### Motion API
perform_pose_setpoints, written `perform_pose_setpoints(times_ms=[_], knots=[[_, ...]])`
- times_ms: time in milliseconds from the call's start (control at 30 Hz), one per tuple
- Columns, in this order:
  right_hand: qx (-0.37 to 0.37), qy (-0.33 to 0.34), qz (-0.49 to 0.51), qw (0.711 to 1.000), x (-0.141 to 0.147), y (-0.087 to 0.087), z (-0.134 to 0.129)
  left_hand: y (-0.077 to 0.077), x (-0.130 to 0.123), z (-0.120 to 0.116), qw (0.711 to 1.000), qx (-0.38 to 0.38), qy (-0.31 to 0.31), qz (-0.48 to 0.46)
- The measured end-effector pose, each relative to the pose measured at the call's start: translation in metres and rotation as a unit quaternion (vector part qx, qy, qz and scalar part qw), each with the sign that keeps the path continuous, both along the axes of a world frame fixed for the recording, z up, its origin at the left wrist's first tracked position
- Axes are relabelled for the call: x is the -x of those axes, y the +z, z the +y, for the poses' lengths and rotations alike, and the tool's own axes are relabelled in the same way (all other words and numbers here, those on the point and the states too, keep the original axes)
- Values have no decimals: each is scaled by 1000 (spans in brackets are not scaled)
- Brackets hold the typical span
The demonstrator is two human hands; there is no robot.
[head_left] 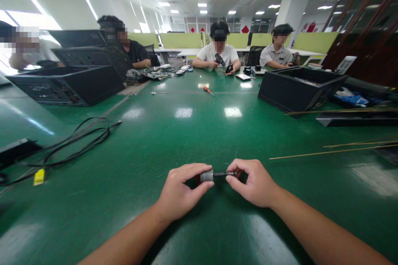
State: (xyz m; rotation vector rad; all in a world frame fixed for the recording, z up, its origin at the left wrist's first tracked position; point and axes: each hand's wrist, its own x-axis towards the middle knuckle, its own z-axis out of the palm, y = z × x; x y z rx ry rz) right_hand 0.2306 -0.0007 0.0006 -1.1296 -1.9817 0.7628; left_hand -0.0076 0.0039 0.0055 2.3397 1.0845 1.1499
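Low in the middle of the view, over the green table point(174, 140), both hands hold one small tool-like object. Its wide grey cylinder point(207, 176) is gripped between the thumb and fingers of my left hand point(183, 190). From the cylinder a thin dark shaft point(220, 174) runs level to the right. The thumb and fingertips of my right hand point(253, 183) pinch the shaft's far end, where a small dark metal piece point(231, 173) shows. Part of the cylinder's left end is hidden by my left hand.
Black cables point(77, 140) with a yellow tag point(39, 177) lie at left. Thin rods point(311, 154) lie at right. Black computer cases point(287, 91) stand on both sides. An orange screwdriver point(207, 90) is farther off. Several people sit beyond, one holding a power drill point(219, 59).
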Motion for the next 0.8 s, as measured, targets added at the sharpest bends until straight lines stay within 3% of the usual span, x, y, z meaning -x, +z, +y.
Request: perform_pose_setpoints(times_ms=[800], knots=[[4,-18,-1,1000,-3,0,2,4,-2,1,1000,7,10,-3]])
